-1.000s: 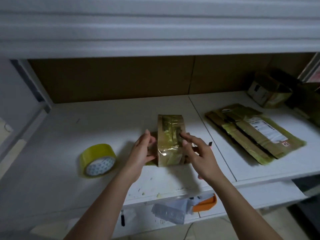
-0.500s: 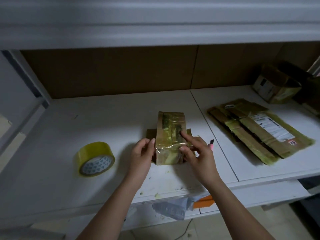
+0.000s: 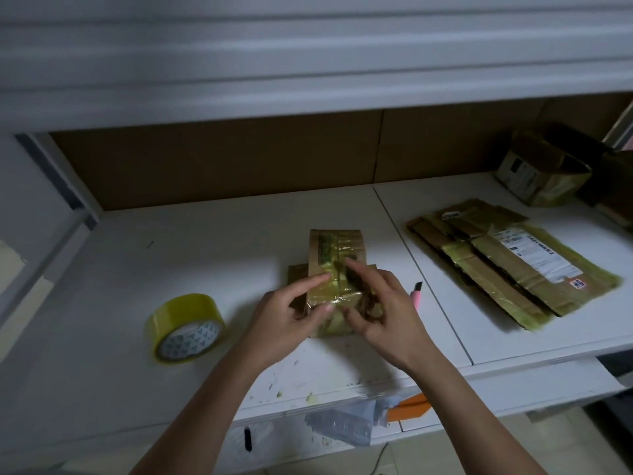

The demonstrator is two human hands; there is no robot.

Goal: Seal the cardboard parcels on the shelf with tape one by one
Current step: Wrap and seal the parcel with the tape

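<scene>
A small cardboard parcel [image 3: 337,250], wrapped in yellowish tape, stands on the white shelf [image 3: 212,255] in front of me. My left hand [image 3: 291,318] holds its near left end, index finger on top and thumb on the near edge. My right hand [image 3: 385,311] lies over the near right part, its spread fingers pressing the tape on the top and its thumb pressing the front face. The near end of the parcel is partly hidden by both hands. A roll of yellow tape [image 3: 186,329] lies to the left, apart from my hands.
A pink cutter [image 3: 417,293] lies just right of my right hand. Flattened taped parcels [image 3: 513,265] cover the right shelf panel, and a taped box [image 3: 543,173] stands at the back right. An upper shelf board [image 3: 308,80] hangs overhead. Plastic bags [image 3: 342,423] stick out below the front edge.
My left hand has moved from the parcel's left side onto its top near end. My right hand has shifted down over the near right part.
</scene>
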